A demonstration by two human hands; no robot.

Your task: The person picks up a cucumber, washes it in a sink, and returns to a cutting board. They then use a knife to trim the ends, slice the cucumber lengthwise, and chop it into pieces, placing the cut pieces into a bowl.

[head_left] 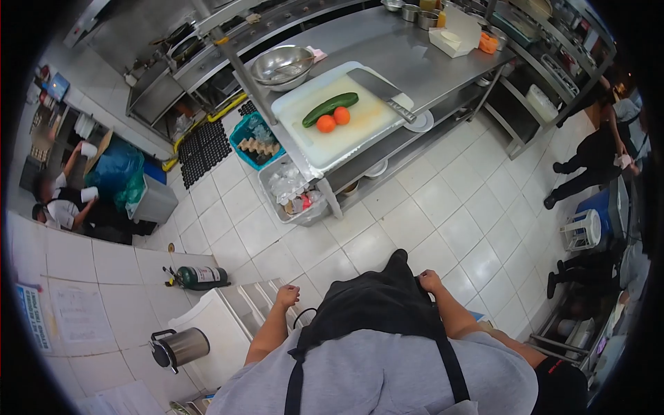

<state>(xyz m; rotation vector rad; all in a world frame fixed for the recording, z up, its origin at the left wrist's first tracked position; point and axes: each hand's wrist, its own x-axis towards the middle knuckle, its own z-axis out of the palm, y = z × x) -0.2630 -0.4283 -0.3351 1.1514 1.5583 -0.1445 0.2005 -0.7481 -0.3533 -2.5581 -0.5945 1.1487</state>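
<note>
My left hand (287, 296) hangs beside my black apron (373, 304), its fingers curled in, with nothing seen in them. On the other side, my right hand (429, 280) is close against the apron's edge, fingers also curled and no object showing. Ahead, out of reach of both hands, a white cutting board (304, 149) lies on the steel table (366, 41). It carries a green cucumber or zucchini (330, 109) and two round orange-red vegetables, probably tomatoes (333, 120). A wide-bladed knife (377, 90) lies across the board's right corner, its handle past the board.
Metal bowls (282, 66) stand left of the board. A grey bin (294, 194) and a teal crate (256, 142) sit by the table leg. A fire extinguisher (200, 277) and a steel jug (181, 348) are at left. Other people (598, 145) stand right and far left.
</note>
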